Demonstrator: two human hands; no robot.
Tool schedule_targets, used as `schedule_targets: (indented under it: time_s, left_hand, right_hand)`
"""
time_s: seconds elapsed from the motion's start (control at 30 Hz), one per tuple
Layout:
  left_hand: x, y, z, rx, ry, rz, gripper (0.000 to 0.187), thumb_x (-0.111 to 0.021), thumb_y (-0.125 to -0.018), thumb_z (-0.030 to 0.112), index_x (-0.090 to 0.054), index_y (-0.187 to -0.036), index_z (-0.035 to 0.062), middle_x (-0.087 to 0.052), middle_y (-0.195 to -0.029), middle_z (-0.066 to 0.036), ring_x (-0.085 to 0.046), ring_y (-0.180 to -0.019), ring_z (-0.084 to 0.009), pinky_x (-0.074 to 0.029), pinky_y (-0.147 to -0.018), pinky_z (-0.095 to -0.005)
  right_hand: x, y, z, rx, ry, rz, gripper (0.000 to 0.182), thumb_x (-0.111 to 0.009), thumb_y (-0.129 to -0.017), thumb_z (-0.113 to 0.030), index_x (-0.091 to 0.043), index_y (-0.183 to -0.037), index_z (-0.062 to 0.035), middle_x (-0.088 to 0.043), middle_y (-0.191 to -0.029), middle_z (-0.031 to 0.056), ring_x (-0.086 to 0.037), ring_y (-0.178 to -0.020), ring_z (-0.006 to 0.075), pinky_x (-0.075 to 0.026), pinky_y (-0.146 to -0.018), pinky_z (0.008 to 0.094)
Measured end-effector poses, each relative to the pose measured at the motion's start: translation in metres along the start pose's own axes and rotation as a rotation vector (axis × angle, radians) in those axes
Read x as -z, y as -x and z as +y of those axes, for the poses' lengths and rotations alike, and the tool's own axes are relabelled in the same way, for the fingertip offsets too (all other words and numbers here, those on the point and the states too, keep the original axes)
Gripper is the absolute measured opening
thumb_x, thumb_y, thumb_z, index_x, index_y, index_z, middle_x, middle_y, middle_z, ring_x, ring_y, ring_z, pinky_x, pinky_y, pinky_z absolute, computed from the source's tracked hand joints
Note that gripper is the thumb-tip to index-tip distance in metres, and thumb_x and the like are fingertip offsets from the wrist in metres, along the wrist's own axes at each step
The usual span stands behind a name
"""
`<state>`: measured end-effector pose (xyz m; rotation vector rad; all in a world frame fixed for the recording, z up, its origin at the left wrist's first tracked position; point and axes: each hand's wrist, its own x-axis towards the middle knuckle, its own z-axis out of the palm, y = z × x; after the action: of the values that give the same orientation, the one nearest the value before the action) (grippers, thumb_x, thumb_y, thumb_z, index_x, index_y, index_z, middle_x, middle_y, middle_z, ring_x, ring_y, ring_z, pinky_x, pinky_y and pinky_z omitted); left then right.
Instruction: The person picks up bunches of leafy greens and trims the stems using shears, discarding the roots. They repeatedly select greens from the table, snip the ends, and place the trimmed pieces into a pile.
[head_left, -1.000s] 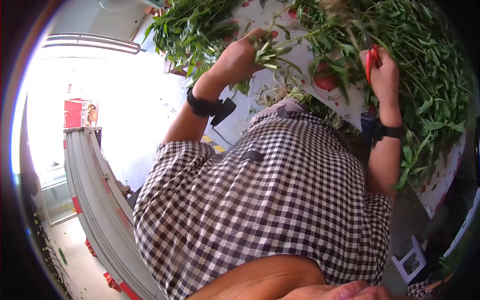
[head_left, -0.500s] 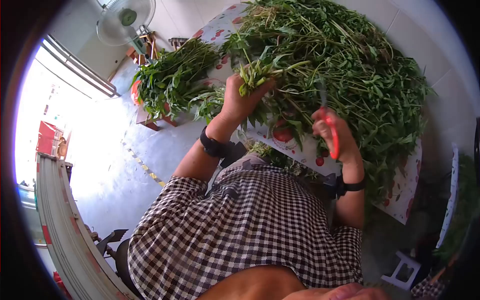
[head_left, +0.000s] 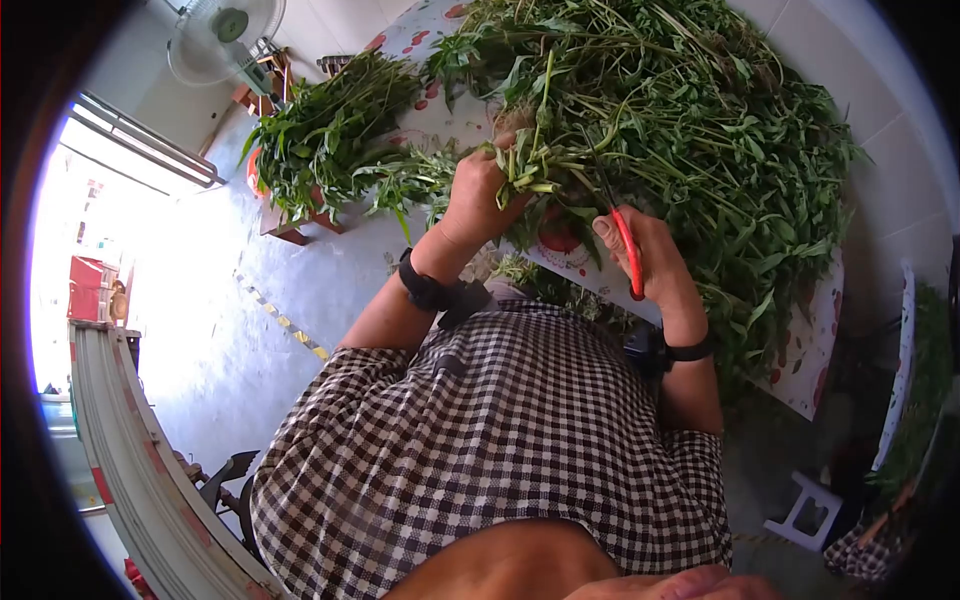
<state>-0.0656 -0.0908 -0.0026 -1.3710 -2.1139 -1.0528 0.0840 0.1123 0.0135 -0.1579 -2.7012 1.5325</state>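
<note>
A bunch of green leafy stems (head_left: 535,170) is gripped in my left hand (head_left: 480,190), its cut ends pointing up and to the right. My right hand (head_left: 655,255) is closed round the red handle of a pair of scissors (head_left: 627,245). The dark blades point up and left, with their tips close by the stem ends at the bunch. Behind both hands, a large heap of leafy stems (head_left: 700,150) covers most of the table. Leaves of the held bunch hang below my left hand.
The table (head_left: 800,370) has a white cover with red fruit prints. Another leafy pile (head_left: 335,140) lies at the left on a low wooden stand (head_left: 285,228). A fan (head_left: 230,30) stands at the far left. A white plastic stool (head_left: 805,512) is at lower right.
My right hand has moved left and the scissor blades have come up to the bunch. My left hand has turned slightly, and its stem ends now lean more to the right.
</note>
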Motion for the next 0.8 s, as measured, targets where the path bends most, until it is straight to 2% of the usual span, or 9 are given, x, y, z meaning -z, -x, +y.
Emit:
schedule_targets:
  time_s: [0.13,0.23,0.27,0.4,0.5,0.6,0.67,0.7,0.8]
  left_hand:
    - [0.002,0.003,0.000,-0.002,0.033,-0.029,0.023,-0.071,-0.075,0.005,-0.069,-0.098,0.0065,-0.067,-0.103,-0.015,-0.066,-0.090,-0.0311,-0.053,-0.075,-0.0358]
    - [0.005,0.006,-0.004,-0.023,0.062,0.062,0.030,-0.074,-0.068,0.008,-0.068,-0.098,0.0078,-0.065,-0.108,-0.015,-0.065,-0.085,-0.0279,-0.053,-0.073,-0.0354]
    - [0.013,0.008,0.000,0.112,0.140,0.122,0.027,-0.073,-0.071,0.008,-0.068,-0.098,0.0074,-0.066,-0.104,-0.012,-0.065,-0.084,-0.0242,-0.053,-0.072,-0.0328]
    - [0.078,0.014,0.006,0.529,0.353,0.495,0.010,-0.064,-0.088,0.012,-0.066,-0.095,0.0048,-0.065,-0.081,-0.003,-0.060,-0.072,-0.0103,-0.050,-0.065,-0.0226]
    - [0.139,0.032,-0.010,0.538,0.561,0.783,0.017,-0.057,-0.094,0.020,-0.063,-0.099,0.0048,-0.059,-0.073,-0.002,-0.055,-0.064,-0.0105,-0.047,-0.059,-0.0236]
    - [0.199,0.057,-0.026,0.437,0.627,1.039,0.022,-0.057,-0.094,0.024,-0.058,-0.104,0.0047,-0.058,-0.077,-0.006,-0.059,-0.071,-0.0167,-0.050,-0.064,-0.0304]
    - [0.206,0.071,-0.014,0.192,-0.455,0.864,0.023,-0.054,-0.094,0.020,-0.055,-0.105,0.0000,-0.051,-0.074,-0.004,-0.059,-0.075,-0.0187,-0.051,-0.068,-0.0316]
    - [0.210,0.048,0.019,0.330,0.257,1.243,0.022,-0.055,-0.092,0.018,-0.054,-0.103,-0.0010,-0.050,-0.073,-0.003,-0.060,-0.076,-0.0212,-0.052,-0.073,-0.0348]
    - [0.235,0.071,0.026,0.458,-0.078,1.149,0.017,-0.055,-0.091,0.016,-0.056,-0.095,-0.0002,-0.049,-0.066,-0.003,-0.053,-0.064,-0.0159,-0.049,-0.070,-0.0307]
  right_hand:
    - [-0.003,0.002,0.002,-0.027,-0.119,-0.018,0.044,-0.056,-0.093,-0.042,-0.057,-0.079,-0.0007,-0.052,-0.061,0.0013,-0.050,-0.052,0.0094,-0.040,-0.050,0.0251]
    - [-0.004,0.010,-0.008,-0.058,-0.263,-0.034,0.034,-0.060,-0.093,-0.033,-0.059,-0.080,-0.0008,-0.053,-0.063,-0.0004,-0.050,-0.052,0.0076,-0.039,-0.050,0.0232]
    - [-0.005,0.012,-0.011,-0.064,-0.313,-0.040,0.030,-0.062,-0.092,-0.029,-0.060,-0.081,-0.0009,-0.054,-0.064,-0.0009,-0.050,-0.052,0.0069,-0.039,-0.050,0.0227]
    - [-0.001,0.008,0.003,0.101,0.059,0.229,0.012,-0.065,-0.086,-0.010,-0.060,-0.084,0.0007,-0.060,-0.069,0.0080,-0.059,-0.058,0.0171,-0.046,-0.053,0.0296]
    - [0.002,-0.008,0.012,0.168,0.364,0.416,0.022,-0.072,-0.077,-0.009,-0.058,-0.092,-0.0001,-0.065,-0.089,0.0133,-0.065,-0.077,0.0294,-0.051,-0.062,0.0365]
    - [-0.006,-0.027,0.025,0.169,0.466,0.378,0.025,-0.072,-0.077,-0.011,-0.057,-0.094,-0.0025,-0.064,-0.093,0.0097,-0.064,-0.082,0.0283,-0.051,-0.067,0.0383]
    - [-0.011,-0.036,0.034,0.166,0.543,0.333,0.025,-0.072,-0.076,-0.011,-0.057,-0.094,-0.0041,-0.064,-0.093,0.0082,-0.063,-0.085,0.0278,-0.051,-0.070,0.0389]
    - [-0.014,-0.038,0.034,0.170,0.581,0.316,0.025,-0.072,-0.075,-0.011,-0.056,-0.094,-0.0049,-0.064,-0.093,0.0075,-0.063,-0.087,0.0276,-0.051,-0.071,0.0392]
    - [-0.019,-0.043,0.045,0.216,0.612,0.346,0.025,-0.072,-0.076,-0.011,-0.057,-0.094,-0.0041,-0.064,-0.091,0.0087,-0.062,-0.083,0.0301,-0.050,-0.069,0.0410]
